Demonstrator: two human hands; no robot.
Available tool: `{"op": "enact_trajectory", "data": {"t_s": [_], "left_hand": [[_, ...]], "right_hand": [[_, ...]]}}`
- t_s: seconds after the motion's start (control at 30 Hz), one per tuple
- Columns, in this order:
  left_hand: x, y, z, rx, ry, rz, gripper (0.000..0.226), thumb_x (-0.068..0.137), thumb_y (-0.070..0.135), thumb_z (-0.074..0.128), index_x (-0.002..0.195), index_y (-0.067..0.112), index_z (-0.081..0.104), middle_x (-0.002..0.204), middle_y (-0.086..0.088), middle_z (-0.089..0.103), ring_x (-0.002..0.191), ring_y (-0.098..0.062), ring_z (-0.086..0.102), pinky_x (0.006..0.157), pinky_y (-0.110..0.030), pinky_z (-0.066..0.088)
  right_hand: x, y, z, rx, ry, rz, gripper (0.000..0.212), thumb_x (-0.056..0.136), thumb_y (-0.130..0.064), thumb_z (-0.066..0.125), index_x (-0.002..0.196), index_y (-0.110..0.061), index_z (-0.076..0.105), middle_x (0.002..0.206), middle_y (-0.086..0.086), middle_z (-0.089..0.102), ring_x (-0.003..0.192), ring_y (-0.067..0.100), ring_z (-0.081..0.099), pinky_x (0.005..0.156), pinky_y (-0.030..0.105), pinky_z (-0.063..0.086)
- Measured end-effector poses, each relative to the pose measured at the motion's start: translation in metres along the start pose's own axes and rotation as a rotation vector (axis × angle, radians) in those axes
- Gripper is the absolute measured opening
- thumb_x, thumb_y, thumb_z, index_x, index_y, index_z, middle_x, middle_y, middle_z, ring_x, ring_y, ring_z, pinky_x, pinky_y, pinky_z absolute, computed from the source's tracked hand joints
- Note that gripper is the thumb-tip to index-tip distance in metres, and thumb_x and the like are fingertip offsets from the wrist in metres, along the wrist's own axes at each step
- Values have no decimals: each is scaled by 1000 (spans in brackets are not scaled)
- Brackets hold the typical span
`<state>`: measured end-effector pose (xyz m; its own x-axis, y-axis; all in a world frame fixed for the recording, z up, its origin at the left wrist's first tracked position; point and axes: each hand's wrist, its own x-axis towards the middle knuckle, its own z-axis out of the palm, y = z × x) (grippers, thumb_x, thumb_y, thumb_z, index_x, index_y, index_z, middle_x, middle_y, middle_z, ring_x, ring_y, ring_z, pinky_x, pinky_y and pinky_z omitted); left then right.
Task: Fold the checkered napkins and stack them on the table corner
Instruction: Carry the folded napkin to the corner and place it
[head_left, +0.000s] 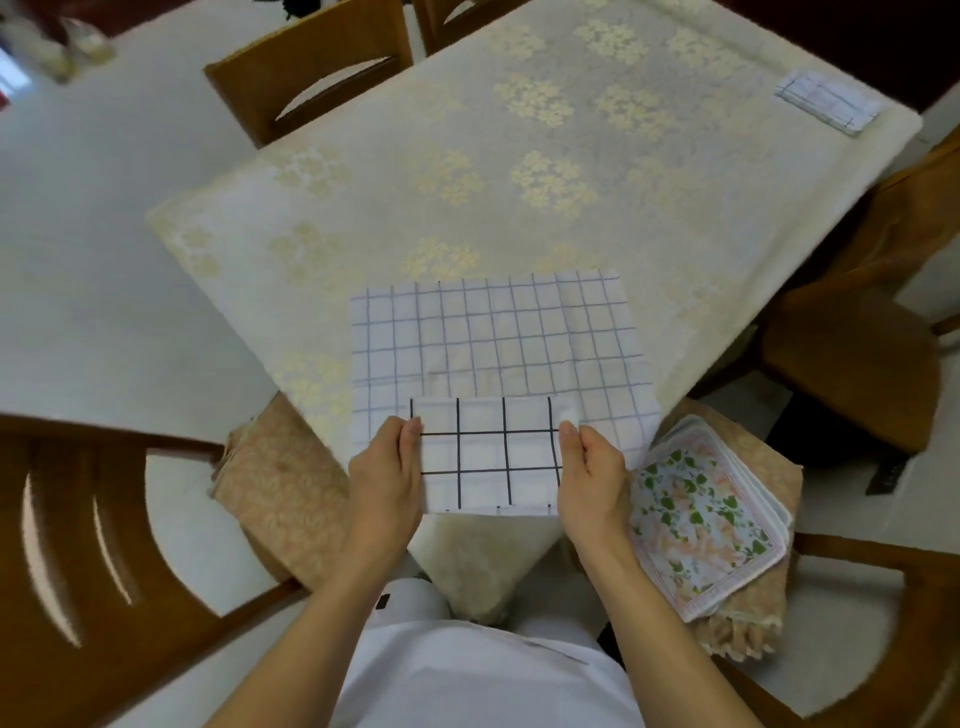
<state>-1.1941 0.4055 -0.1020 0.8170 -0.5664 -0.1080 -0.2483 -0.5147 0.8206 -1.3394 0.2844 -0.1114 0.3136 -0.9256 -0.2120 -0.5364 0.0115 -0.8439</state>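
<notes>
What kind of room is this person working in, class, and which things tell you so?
Probably a home dining room: a table under a floral tablecloth, wooden dining chairs around it, and a folded floral cloth stack on a cushioned seat.

Both forearms bare, no sleeves visible to frame edge. Left hand (387, 478) & right hand (592, 475): no rings, watch or bands seen; nails short, unpainted as far as blur allows. Torso in plain white top, smooth fabric w/ a faint diagonal seam on the right side. Small dark rectangular tag or patch near the top's upper left edge; detail too small to read.
</notes>
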Motion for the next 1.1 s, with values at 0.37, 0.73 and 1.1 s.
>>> {"op": "enact_trajectory", "data": {"t_s": [0.37, 0.73, 1.1], "left_hand": [[-122, -66, -58, -34, 369, -286, 35, 105, 32, 41, 78, 15, 54, 66, -3, 58, 63, -13, 56, 50, -32, 36], [-212, -97, -138, -73, 711, -503, 39, 105, 19, 43, 68, 27, 39, 61, 10, 43, 56, 8, 50, 51, -6, 37], [-243, -167, -226, -110, 859, -562, 31, 106, 22, 43, 76, 13, 47, 64, 9, 45, 58, 0, 50, 51, -7, 38]], "right_hand": [[-77, -6, 43, -133, -391, -218, 45, 105, -29, 45, 64, -16, 35, 57, 0, 36, 54, 8, 30, 50, 26, 24], [-166, -33, 119, -160, -721, -431, 41, 106, -32, 43, 79, -4, 57, 70, 10, 61, 69, 19, 53, 54, 31, 37], [-244, -69, 209, -208, -831, -522, 41, 106, -33, 43, 72, -14, 54, 64, 0, 57, 60, 16, 51, 56, 34, 37]]}}
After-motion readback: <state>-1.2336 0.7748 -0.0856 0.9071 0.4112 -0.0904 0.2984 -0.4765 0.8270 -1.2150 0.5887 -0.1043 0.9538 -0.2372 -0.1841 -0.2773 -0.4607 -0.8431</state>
